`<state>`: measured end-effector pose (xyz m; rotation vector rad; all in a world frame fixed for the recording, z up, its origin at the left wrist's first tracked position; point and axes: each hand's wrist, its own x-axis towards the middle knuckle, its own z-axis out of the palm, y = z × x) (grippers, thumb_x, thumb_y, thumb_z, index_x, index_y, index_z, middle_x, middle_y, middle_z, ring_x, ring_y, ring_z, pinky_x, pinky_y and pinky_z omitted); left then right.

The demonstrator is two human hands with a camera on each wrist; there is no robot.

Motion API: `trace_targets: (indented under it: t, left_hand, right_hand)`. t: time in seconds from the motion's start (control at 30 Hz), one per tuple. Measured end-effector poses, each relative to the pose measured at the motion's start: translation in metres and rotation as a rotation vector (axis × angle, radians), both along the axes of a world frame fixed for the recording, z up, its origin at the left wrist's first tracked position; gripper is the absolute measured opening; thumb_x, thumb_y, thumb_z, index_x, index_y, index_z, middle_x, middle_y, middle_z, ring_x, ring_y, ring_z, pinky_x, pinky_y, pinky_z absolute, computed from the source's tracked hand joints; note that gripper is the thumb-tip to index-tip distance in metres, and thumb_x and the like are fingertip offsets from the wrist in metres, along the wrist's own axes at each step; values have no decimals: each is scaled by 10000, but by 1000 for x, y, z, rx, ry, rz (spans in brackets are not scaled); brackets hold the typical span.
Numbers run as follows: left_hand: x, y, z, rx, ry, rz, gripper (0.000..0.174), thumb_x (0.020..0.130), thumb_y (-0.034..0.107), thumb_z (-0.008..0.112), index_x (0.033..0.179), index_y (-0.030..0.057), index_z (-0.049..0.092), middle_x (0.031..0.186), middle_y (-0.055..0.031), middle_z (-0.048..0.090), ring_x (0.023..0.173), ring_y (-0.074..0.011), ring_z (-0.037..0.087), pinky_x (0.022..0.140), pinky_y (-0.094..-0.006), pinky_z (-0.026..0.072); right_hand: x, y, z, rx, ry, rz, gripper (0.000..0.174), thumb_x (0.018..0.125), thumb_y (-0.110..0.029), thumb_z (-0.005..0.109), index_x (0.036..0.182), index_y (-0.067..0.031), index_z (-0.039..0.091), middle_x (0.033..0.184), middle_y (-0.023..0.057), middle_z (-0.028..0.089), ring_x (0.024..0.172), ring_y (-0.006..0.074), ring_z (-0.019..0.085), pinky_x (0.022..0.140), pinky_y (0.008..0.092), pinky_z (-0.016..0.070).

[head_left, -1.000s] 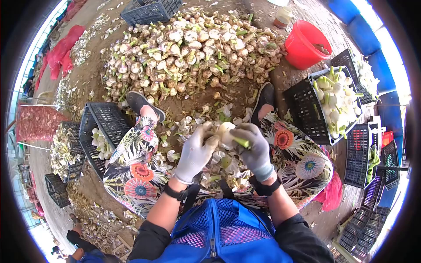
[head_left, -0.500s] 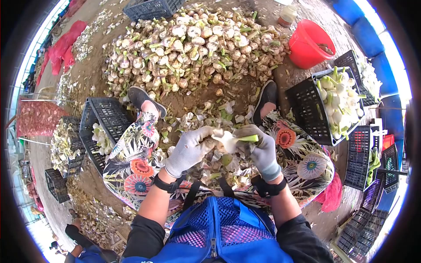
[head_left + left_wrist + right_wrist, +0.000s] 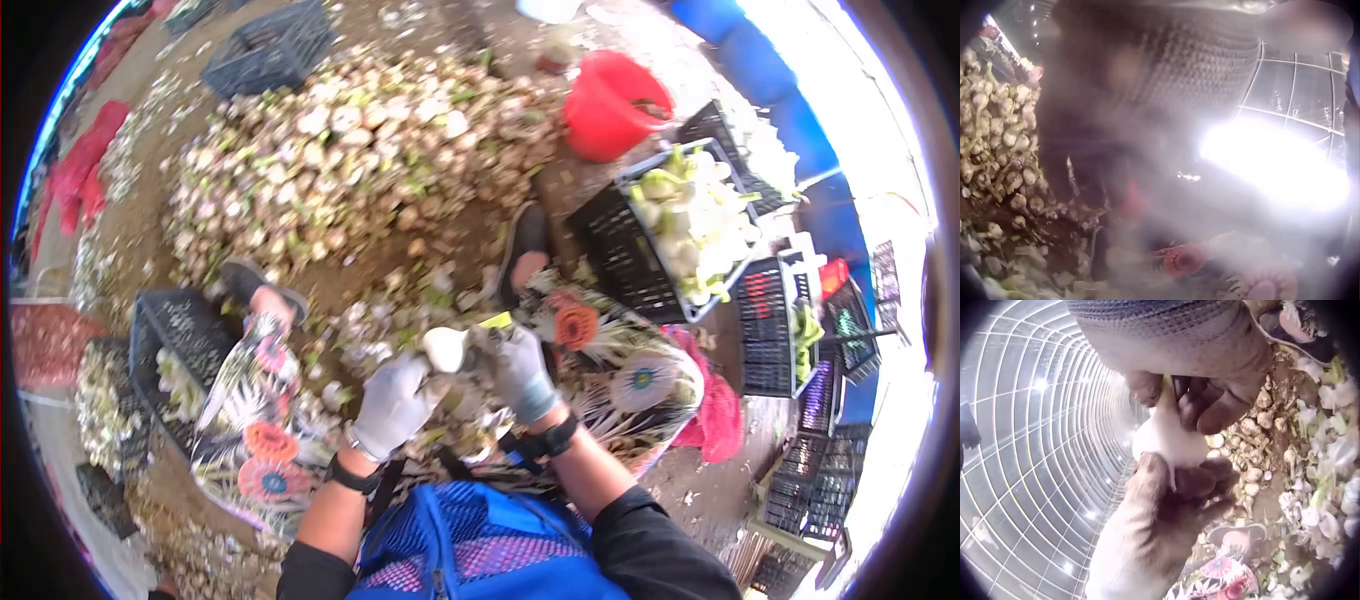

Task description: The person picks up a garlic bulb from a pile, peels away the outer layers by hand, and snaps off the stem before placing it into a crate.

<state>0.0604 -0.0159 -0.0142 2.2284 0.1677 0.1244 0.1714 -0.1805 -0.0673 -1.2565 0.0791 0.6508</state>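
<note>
Left of the garlic bulb, our left hand pinches the end opposite the stem. The bulb lies between both hands, long axis pointing rightward. Right of it, our right hand, nearer the stem, grips that stem with curled fingers.

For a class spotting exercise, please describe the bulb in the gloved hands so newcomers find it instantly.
Find the big garlic heap. Below it, between the left hand and right hand, is the garlic bulb: clean white, unlike the dingier heap.
</note>
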Motion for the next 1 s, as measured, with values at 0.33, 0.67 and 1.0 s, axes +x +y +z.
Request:
trace_targets:
  t: [0.33,0.67,1.0]
  left_hand:
    - [-10,15,-46,-14,162,120,404,881,256,656,1206,22,603,1056,-239,666,1017,-424,620,852,-454,502]
    - [2,36,-69,-384,279,497,251,955,246,646,944,-4,669,711,-173,630,658,-213,622,633,-344,478]
    - [7,60,-90,-558,374,617,247,927,223,681,1070,23,658,889,-174,698,779,-294,700,690,-367,535]
  right_hand:
    - [242,-119,101,-884,-1163,-815,370,850,86,567,1178,-53,665,1012,99,692,880,198,645,818,308,516]
    - [206,47,11,-627,-1053,195,372,769,97,549,1052,-65,728,890,70,705,800,160,664,729,262,519]
    - [77,215,-173,-1159,-888,1051,483,773,-78,631,1230,-228,662,1216,149,638,1083,338,637,903,412,523]
